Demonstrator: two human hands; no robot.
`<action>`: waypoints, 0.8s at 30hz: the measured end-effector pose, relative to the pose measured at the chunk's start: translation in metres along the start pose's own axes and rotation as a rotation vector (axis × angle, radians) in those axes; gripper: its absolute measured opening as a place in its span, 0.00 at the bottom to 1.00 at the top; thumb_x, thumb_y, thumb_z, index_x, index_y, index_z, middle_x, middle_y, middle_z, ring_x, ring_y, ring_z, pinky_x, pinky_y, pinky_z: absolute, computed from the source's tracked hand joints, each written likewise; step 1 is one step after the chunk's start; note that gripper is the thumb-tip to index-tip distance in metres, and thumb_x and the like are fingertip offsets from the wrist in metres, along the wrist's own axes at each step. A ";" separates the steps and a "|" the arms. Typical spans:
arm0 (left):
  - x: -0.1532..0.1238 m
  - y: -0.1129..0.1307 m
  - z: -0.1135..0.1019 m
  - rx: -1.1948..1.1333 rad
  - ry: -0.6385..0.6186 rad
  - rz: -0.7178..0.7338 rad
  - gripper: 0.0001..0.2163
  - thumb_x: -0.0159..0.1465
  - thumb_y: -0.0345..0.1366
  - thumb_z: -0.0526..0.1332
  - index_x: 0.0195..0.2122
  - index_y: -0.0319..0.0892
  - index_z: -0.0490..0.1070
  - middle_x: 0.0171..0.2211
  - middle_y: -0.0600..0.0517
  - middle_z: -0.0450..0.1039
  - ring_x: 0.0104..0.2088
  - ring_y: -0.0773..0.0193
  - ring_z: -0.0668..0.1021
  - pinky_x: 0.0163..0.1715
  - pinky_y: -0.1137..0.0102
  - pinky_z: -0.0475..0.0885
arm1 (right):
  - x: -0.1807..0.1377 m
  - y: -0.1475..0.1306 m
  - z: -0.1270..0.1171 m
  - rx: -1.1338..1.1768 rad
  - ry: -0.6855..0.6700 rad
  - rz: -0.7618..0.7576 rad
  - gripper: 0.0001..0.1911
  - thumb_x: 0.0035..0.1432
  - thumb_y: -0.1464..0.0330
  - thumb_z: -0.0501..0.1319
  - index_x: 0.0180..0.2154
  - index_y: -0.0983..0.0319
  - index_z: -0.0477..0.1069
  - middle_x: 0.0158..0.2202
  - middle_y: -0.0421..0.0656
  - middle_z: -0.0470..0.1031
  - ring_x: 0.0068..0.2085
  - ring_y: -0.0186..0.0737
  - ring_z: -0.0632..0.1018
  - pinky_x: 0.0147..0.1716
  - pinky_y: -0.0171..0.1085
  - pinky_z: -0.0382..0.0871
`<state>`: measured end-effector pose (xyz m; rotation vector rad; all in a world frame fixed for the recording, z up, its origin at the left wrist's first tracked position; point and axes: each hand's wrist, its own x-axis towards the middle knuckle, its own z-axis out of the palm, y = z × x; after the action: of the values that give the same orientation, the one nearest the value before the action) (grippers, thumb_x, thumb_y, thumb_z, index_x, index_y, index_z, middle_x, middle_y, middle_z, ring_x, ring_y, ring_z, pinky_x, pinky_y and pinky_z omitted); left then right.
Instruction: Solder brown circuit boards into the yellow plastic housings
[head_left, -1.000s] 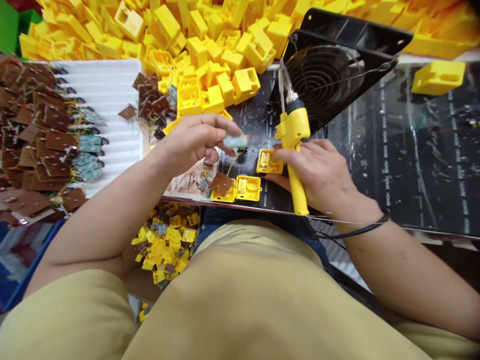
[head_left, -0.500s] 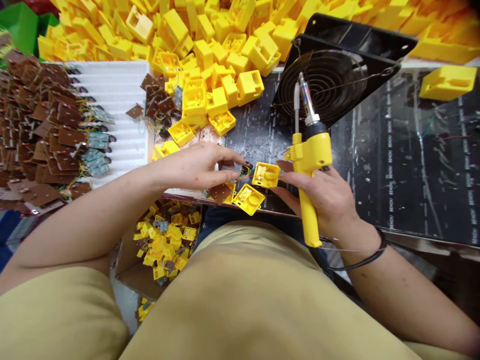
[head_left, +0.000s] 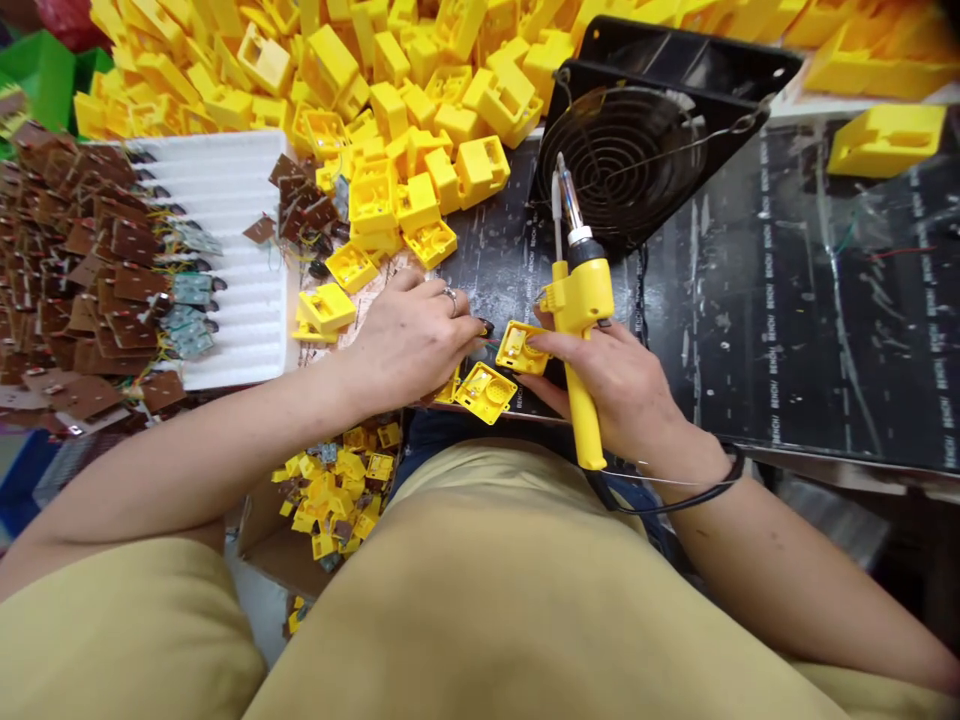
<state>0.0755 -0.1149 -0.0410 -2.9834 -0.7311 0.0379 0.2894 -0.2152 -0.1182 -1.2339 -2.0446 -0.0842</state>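
Brown cardboard forms the open box [head_left: 289, 568] below the bench edge, heaped with small yellow plastic parts [head_left: 330, 500] and a few grey-green and brown pieces. On the black bench [head_left: 735, 330], just above that edge, an open yellow cover [head_left: 486, 392] lies hollow side up, partly over another yellow piece beside the left hand [head_left: 420, 335].

That hand reaches in palm down, knuckles raised, its fingertips drawn together at a small dark part [head_left: 487, 327]; whether they grip it I cannot tell. The right hand [head_left: 611, 375], just apart from it, pinches a second yellow shell [head_left: 521, 345] between thumb and fingers, with a yellow soldering gun [head_left: 581, 295] held against the same hand, tip pointing away.

Farther left, a white ridged tray [head_left: 232, 340] carries rows of brown circuit boards [head_left: 105, 270] with wires and dark round parts. Beyond sit a black fan [head_left: 615, 170], leaning, and a broad pile of yellow housings [head_left: 405, 110]; a green bin [head_left: 45, 75] stands at far left.
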 end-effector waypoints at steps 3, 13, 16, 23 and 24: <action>-0.004 -0.002 0.007 -0.002 0.117 -0.006 0.14 0.71 0.37 0.53 0.42 0.43 0.80 0.30 0.48 0.81 0.34 0.55 0.79 0.42 0.58 0.69 | -0.001 -0.001 0.003 -0.021 0.016 -0.013 0.15 0.65 0.66 0.65 0.51 0.61 0.68 0.41 0.44 0.80 0.42 0.42 0.82 0.48 0.43 0.77; -0.011 -0.002 0.015 -0.112 0.182 0.056 0.15 0.71 0.35 0.53 0.44 0.43 0.81 0.39 0.47 0.82 0.40 0.56 0.79 0.48 0.57 0.69 | 0.003 -0.005 -0.011 -0.018 0.054 0.020 0.17 0.64 0.69 0.66 0.52 0.54 0.66 0.47 0.42 0.81 0.45 0.44 0.83 0.49 0.47 0.79; -0.012 -0.001 0.015 -0.088 0.179 0.076 0.14 0.70 0.31 0.54 0.44 0.43 0.81 0.39 0.46 0.82 0.41 0.55 0.78 0.48 0.57 0.70 | -0.001 -0.007 -0.021 0.026 0.077 0.059 0.18 0.63 0.73 0.66 0.51 0.53 0.67 0.45 0.40 0.82 0.43 0.43 0.83 0.44 0.42 0.80; -0.001 0.003 0.020 -0.124 0.210 0.099 0.12 0.71 0.33 0.55 0.38 0.42 0.80 0.31 0.49 0.80 0.35 0.59 0.77 0.45 0.60 0.69 | -0.008 -0.017 -0.052 0.075 0.043 0.013 0.15 0.59 0.73 0.70 0.46 0.58 0.72 0.32 0.38 0.80 0.30 0.34 0.81 0.33 0.33 0.74; 0.000 0.004 0.020 -0.134 0.196 0.080 0.13 0.71 0.34 0.55 0.36 0.42 0.79 0.30 0.50 0.80 0.34 0.60 0.77 0.46 0.60 0.69 | -0.010 -0.019 -0.062 0.067 0.012 0.039 0.14 0.60 0.70 0.70 0.47 0.58 0.73 0.30 0.37 0.80 0.29 0.33 0.80 0.33 0.32 0.73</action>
<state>0.0770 -0.1172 -0.0612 -3.0815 -0.6146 -0.3064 0.3113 -0.2578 -0.0740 -1.2275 -1.9962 -0.0044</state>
